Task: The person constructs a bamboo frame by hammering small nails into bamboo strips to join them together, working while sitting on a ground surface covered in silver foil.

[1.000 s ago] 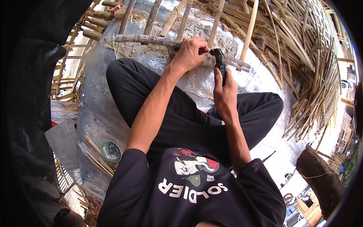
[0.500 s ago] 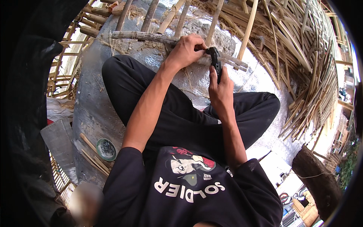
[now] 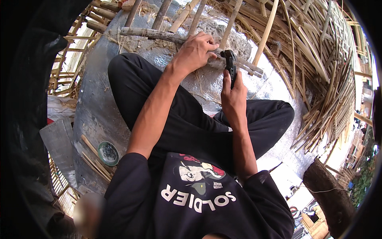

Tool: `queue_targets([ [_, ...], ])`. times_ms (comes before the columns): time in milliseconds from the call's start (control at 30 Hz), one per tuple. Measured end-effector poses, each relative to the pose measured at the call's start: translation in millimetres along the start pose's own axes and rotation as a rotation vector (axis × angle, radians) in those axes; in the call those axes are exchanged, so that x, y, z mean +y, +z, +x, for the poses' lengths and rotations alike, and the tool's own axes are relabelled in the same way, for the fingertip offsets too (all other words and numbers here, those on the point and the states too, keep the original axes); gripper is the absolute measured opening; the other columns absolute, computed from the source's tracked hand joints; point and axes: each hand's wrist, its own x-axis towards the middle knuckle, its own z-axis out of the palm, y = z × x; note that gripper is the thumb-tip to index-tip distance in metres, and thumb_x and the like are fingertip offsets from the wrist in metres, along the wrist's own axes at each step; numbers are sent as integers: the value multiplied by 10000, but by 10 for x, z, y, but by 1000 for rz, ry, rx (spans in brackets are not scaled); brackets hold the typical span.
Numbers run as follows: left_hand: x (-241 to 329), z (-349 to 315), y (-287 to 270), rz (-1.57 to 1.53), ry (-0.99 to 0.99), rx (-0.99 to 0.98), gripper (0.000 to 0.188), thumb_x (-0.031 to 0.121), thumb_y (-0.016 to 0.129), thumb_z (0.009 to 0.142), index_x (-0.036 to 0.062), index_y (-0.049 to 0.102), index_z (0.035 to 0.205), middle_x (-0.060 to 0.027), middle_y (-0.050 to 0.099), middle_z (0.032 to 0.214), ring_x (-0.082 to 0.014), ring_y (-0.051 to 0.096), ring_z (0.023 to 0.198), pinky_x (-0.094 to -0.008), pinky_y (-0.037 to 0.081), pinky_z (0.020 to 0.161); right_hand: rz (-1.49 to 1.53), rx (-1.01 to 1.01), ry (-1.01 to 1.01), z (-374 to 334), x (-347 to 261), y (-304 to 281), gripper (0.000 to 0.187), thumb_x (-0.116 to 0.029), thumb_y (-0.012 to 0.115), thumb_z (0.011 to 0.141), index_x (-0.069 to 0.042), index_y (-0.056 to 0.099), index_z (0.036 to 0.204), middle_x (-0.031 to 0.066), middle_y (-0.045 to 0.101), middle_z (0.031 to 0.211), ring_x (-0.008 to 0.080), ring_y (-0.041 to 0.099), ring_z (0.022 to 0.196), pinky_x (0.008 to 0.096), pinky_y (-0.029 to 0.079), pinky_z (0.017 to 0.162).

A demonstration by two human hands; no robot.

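Observation:
My right hand (image 3: 234, 89) is closed round the handle of a small black hammer (image 3: 229, 65). The hammer's head is up beside the fingertips of my left hand (image 3: 195, 53). My left hand is closed in a pinch over a rough wooden crosspiece (image 3: 153, 34); whatever lies between its fingertips is too small to make out. This crosspiece runs from the upper left down to the right, past both hands. Several wooden slats (image 3: 161, 15) reach it from the far side.
My crossed legs (image 3: 137, 89) are just below the hands. A heap of split bamboo strips (image 3: 326, 95) lies at the right, with a thick log (image 3: 328, 195) nearer me. At the left are a round green dish (image 3: 108, 153), loose sticks (image 3: 95, 163) and a grey board (image 3: 59, 147).
The hammer's head has shifted slightly to the right, away from my left fingertips. My left hand still pinches at the crosspiece. The whole view has tilted a little.

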Motion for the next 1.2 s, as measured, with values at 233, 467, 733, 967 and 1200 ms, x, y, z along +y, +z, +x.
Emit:
queue_targets([
  [233,31,21,27,-23,-61,-18,312,132,815,810,27,780,1102,-121,687,1034,-304,646,1033,-409,511,917,162,82,23,17,112,-99,315,-287,552,1082,25,589,1058,138,545,650,226,504,550,397,412,551],
  [467,29,15,23,-40,-122,17,333,129,835,782,14,779,1090,-143,674,1012,-332,649,1015,-421,514,922,130,77,-3,-77,160,-21,290,-275,559,1078,11,573,1025,140,575,665,233,536,562,406,424,553],
  [733,47,47,27,-50,-112,23,323,117,846,766,3,780,1061,-142,663,963,-328,650,980,-418,520,902,-2,49,-68,16,129,93,260,-244,561,1066,15,557,1043,250,619,704,442,610,609,463,434,562],
  [967,46,23,45,-80,-83,55,311,100,849,756,3,782,1044,-138,646,911,-325,644,934,-419,516,865,133,214,-150,-72,255,103,236,-215,554,1072,19,539,1044,174,572,672,293,547,534,403,423,534],
  [1200,1,24,74,-89,-76,70,303,93,846,756,3,780,1038,-136,652,909,-324,643,937,-424,515,861,-150,107,-109,-25,148,104,240,-214,564,1056,16,518,1006,265,631,709,476,636,641,520,442,558],
])
